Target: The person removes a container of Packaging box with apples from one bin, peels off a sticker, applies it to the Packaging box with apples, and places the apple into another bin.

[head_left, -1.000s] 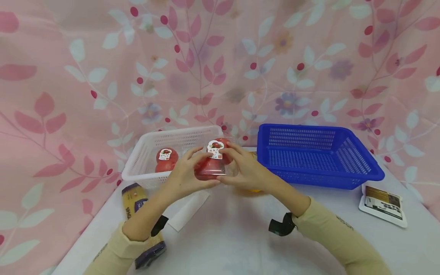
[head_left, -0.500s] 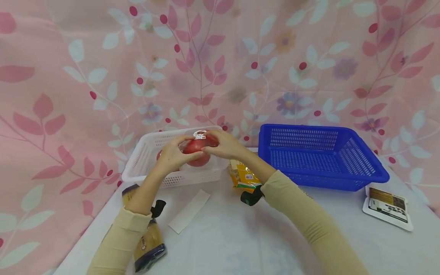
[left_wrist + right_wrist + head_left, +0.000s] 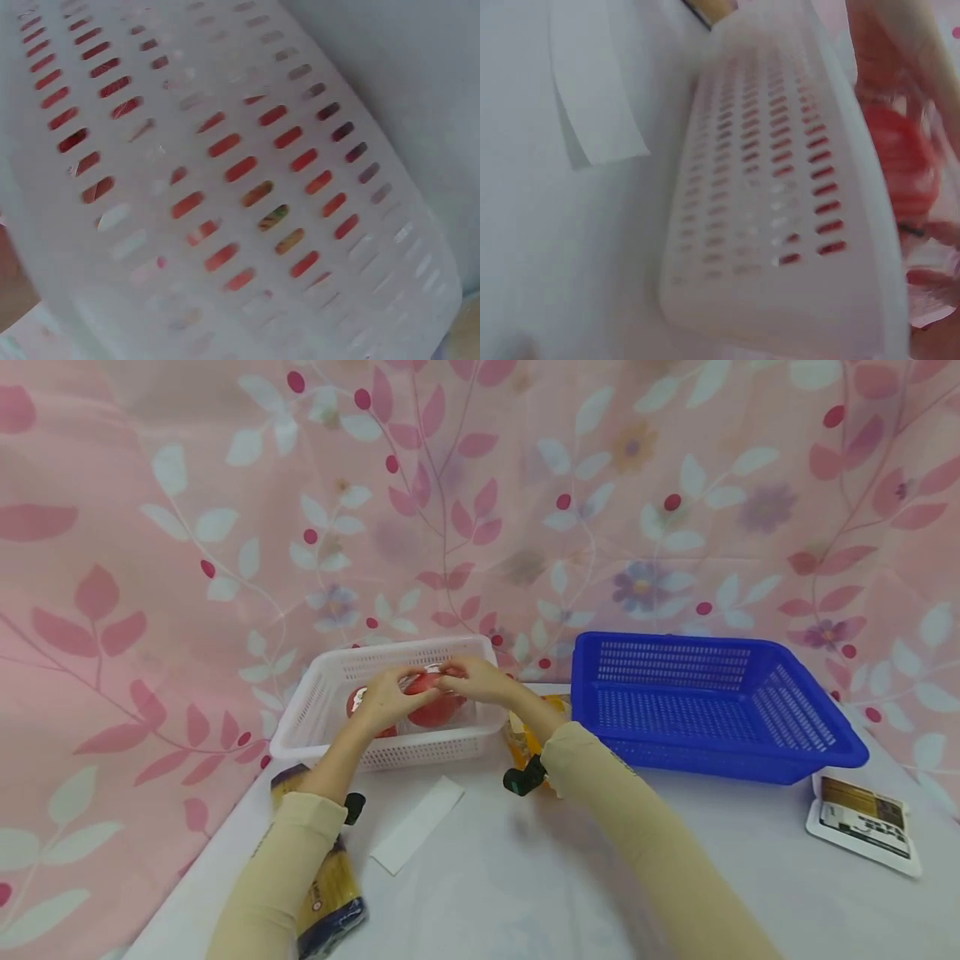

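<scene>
In the head view, both hands hold a clear plastic pack of red tomatoes (image 3: 431,710) low inside the white basket (image 3: 420,750). My left hand (image 3: 384,700) grips the pack's left side. From the right, my right hand (image 3: 480,679) holds it with fingers over the top. A second tomato pack (image 3: 358,698) sits in the basket, partly hidden behind the left hand. The left wrist view is filled by the basket's slotted wall (image 3: 82,285), red showing through the slots. In the right wrist view, a tomato (image 3: 904,161) in clear plastic shows beyond the basket rim.
An empty blue basket (image 3: 712,766) stands right of the white one. Between them lies a yellow bag (image 3: 519,743), partly behind the right arm. A spaghetti pack (image 3: 330,893), a white paper strip (image 3: 417,824) and a flat white packet (image 3: 866,822) lie on the table.
Both hands have carried the tomato pack left and down, from in front of the white basket's right end into it, beside the other pack.
</scene>
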`<state>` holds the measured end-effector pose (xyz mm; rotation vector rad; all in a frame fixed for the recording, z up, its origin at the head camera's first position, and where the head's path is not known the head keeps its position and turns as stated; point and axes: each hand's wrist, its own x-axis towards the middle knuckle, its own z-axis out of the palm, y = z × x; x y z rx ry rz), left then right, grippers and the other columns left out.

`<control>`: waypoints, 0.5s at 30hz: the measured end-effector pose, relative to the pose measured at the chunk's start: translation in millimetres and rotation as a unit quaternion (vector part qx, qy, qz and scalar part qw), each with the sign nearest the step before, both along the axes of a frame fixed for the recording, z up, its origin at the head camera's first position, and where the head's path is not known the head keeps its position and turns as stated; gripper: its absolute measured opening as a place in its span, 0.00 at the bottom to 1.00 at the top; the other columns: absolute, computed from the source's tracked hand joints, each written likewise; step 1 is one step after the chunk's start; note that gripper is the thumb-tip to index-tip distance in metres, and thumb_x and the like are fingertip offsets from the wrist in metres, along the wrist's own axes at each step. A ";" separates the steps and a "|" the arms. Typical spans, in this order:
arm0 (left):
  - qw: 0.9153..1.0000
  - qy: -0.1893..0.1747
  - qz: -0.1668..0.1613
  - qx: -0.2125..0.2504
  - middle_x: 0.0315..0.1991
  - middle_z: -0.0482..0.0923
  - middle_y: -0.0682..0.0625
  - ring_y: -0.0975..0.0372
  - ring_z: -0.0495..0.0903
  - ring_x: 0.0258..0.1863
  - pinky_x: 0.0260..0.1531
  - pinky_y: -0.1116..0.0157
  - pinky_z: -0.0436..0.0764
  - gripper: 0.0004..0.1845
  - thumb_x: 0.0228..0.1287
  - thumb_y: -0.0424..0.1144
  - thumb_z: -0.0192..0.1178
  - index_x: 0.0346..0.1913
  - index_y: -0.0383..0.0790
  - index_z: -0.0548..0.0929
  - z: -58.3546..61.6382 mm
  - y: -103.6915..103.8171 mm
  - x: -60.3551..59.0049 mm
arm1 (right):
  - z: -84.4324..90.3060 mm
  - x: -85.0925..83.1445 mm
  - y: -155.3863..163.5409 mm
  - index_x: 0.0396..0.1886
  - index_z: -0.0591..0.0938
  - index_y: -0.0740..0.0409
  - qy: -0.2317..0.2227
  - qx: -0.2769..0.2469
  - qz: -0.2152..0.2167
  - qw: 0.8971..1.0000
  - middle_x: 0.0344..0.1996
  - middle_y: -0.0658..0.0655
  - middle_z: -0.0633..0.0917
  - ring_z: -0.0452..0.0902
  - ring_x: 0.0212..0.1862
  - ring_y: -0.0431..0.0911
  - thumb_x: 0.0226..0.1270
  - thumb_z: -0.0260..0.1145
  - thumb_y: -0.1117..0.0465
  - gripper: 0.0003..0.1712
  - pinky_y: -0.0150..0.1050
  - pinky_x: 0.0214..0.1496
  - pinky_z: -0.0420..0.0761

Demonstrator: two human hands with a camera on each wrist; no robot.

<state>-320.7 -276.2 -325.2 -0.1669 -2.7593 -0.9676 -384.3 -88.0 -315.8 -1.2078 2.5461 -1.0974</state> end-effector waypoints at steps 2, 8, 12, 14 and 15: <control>1.000 0.001 -0.003 -0.011 0.54 0.73 0.44 0.52 0.72 0.50 0.46 0.52 0.74 0.34 0.50 0.60 0.62 0.57 0.44 0.75 -6.3 -1.0 -3.4 | -7.2 0.3 -2.9 0.57 0.73 0.61 -0.009 -0.003 0.007 1.000 0.53 0.58 0.76 0.73 0.50 0.47 0.65 0.56 0.51 0.26 0.40 0.52 0.73; 0.999 0.031 -0.015 -0.019 0.54 0.73 0.41 0.50 0.68 0.55 0.53 0.48 0.67 0.31 0.49 0.54 0.66 0.54 0.39 0.76 -24.0 -2.8 -12.7 | -23.9 -4.7 -12.6 0.54 0.74 0.64 0.012 -0.018 0.000 1.000 0.49 0.59 0.78 0.72 0.51 0.48 0.63 0.58 0.56 0.23 0.39 0.56 0.70; 0.999 0.021 -0.016 -0.031 0.55 0.71 0.41 0.49 0.65 0.57 0.54 0.46 0.65 0.32 0.49 0.54 0.67 0.55 0.40 0.75 -29.1 -2.9 -17.3 | -28.9 -8.6 -17.8 0.54 0.75 0.64 0.036 0.015 -0.017 0.999 0.52 0.60 0.77 0.69 0.56 0.50 0.63 0.58 0.56 0.22 0.42 0.58 0.68; 0.999 0.013 -0.022 -0.044 0.56 0.71 0.41 0.49 0.65 0.57 0.55 0.46 0.65 0.33 0.48 0.53 0.68 0.56 0.39 0.74 -29.5 -2.4 -19.8 | -31.2 -10.3 -20.1 0.54 0.74 0.64 0.045 0.033 -0.024 0.998 0.53 0.60 0.76 0.68 0.56 0.51 0.63 0.58 0.56 0.23 0.42 0.58 0.68; 0.998 0.012 -0.025 -0.050 0.56 0.70 0.41 0.48 0.64 0.57 0.55 0.47 0.65 0.33 0.48 0.52 0.68 0.56 0.39 0.74 -29.6 -2.1 -21.4 | -32.1 -10.5 -21.3 0.54 0.74 0.64 0.046 0.036 -0.028 0.998 0.53 0.60 0.76 0.68 0.56 0.51 0.63 0.58 0.56 0.23 0.43 0.59 0.67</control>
